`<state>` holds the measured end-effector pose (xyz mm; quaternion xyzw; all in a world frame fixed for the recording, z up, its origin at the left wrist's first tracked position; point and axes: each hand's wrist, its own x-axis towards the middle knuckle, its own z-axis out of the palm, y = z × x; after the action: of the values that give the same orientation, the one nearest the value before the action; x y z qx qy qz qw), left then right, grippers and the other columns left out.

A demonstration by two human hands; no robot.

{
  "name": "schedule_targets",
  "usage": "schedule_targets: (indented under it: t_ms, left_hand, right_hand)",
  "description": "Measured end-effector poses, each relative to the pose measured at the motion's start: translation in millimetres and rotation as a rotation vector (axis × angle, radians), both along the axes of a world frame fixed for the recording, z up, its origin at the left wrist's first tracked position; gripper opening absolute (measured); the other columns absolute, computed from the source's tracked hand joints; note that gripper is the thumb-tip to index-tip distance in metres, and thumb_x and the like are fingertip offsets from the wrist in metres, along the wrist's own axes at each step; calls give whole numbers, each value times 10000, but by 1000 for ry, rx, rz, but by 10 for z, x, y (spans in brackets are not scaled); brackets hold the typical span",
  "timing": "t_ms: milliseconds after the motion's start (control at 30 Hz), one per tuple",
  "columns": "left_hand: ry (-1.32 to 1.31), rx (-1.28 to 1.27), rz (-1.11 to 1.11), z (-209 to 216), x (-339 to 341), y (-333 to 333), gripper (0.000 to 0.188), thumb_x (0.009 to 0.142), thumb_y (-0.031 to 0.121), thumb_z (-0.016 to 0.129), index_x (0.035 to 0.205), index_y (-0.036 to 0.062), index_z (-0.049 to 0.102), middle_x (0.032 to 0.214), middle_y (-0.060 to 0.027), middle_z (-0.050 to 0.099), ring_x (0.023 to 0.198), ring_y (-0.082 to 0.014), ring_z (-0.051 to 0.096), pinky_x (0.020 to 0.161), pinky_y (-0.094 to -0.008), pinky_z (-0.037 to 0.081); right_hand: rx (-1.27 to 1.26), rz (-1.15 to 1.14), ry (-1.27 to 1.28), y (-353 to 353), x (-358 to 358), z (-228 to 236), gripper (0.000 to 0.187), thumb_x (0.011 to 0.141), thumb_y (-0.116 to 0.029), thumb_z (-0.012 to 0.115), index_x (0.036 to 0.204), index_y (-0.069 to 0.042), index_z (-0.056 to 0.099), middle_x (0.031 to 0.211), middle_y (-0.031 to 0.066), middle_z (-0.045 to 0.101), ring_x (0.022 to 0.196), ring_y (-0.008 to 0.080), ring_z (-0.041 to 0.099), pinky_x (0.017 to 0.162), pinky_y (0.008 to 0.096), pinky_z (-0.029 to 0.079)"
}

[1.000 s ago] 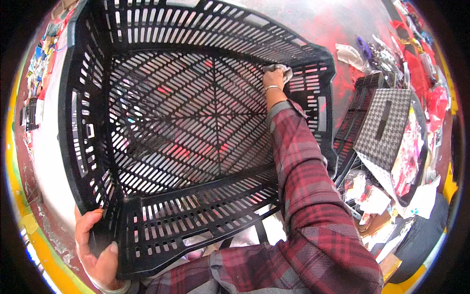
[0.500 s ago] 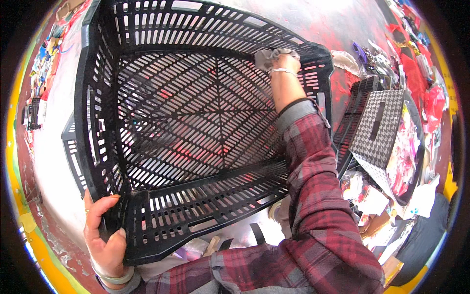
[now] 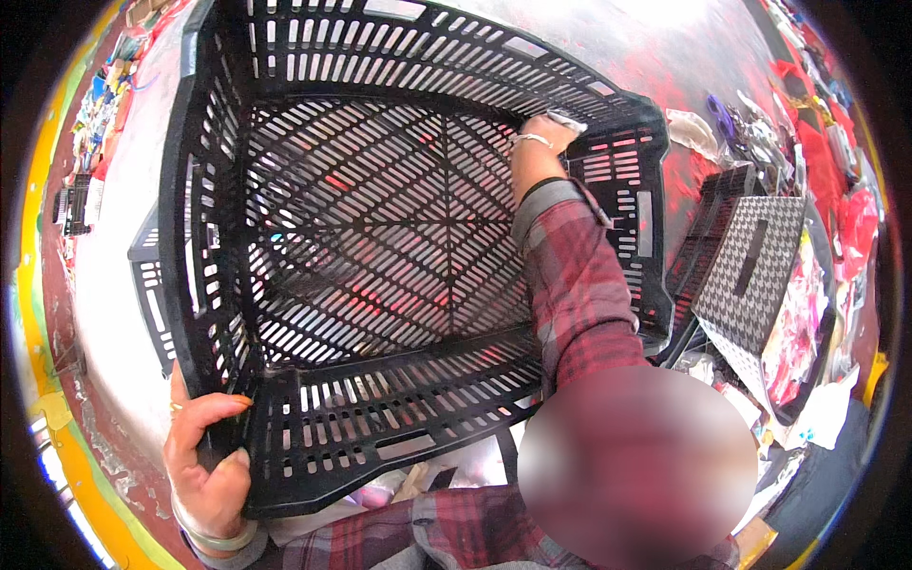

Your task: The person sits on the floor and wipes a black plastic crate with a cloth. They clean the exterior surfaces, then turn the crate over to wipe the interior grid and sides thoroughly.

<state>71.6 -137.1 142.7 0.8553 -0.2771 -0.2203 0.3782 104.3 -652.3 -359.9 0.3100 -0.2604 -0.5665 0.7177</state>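
Note:
A large black plastic crate (image 3: 176,209) with slotted walls and a lattice floor stands tilted before me, its inside facing me. My left hand (image 3: 211,480) grips its near left corner, thumb and fingers wrapped over the rim. Inside the crate, my right hand (image 3: 544,135) is at the far right, against the far wall near the corner. A crumpled light grey cloth (image 3: 568,122) is in its grasp, mostly hidden behind the hand. A blurred patch covers part of my right upper arm.
Beyond the crate lies a pale surface stained red (image 3: 617,47). A houndstooth-patterned box (image 3: 750,261) leans at the right, beside a dark container of plastic scraps (image 3: 793,328). Part of another black crate (image 3: 145,256) shows at the left. Mixed litter (image 3: 119,66) lies farther left.
My right hand has turned and shifted slightly along the far wall, and less of the cloth shows. The crate sits a little farther right in view. My left hand keeps its grip.

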Motion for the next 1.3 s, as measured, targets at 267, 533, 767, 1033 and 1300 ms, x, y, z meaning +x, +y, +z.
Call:
schedule_targets:
  t_ms: [267, 533, 767, 1033, 1300]
  left_hand:
    - [-19, 31, 80, -25, -76, -49, 397, 501, 24, 433, 870, 22, 577, 1238, -183, 449, 1187, -269, 429, 1036, -341, 242]
    - [130, -174, 73, -89, -12, -72, 387, 545, -12, 449, 898, 24, 604, 1387, -257, 333, 1274, -305, 375, 1052, -355, 227]
    - [156, -189, 78, -120, 7, -66, 381, 551, -1, 480, 909, 34, 604, 1370, -267, 355, 1345, -328, 271, 1069, -360, 177]
    - [154, -180, 111, -109, -18, -21, 381, 564, 12, 483, 927, 27, 597, 1373, -246, 364, 1322, -317, 307, 1060, -350, 198]
    - [146, -119, 124, -86, -28, -47, 396, 565, 18, 485, 949, 18, 582, 1366, -195, 370, 1216, -225, 406, 1010, -302, 272]
  right_hand:
    - [-384, 111, 2551, 2005, 844, 1934, 191, 714, -151, 602, 820, 2, 642, 861, 230, 657, 859, 395, 632, 758, 436, 486]
    - [-1033, -427, 2060, 2763, 1292, 3553, 228, 727, -116, 631, 945, -53, 653, 924, 186, 658, 881, 350, 628, 829, 370, 485]
    - [-1913, -1138, 2334, 1415, 227, 2164, 277, 771, -93, 550, 1042, -107, 607, 975, 110, 603, 945, 311, 573, 821, 378, 477]
    - [-194, -118, 2645, 303, -570, 1129, 319, 801, -292, 556, 890, 1, 646, 805, 212, 662, 728, 360, 640, 675, 416, 513]
    - [-1275, -264, 2668, 1679, 303, 1399, 237, 742, -258, 597, 908, -99, 655, 911, 152, 652, 830, 318, 627, 732, 424, 491]
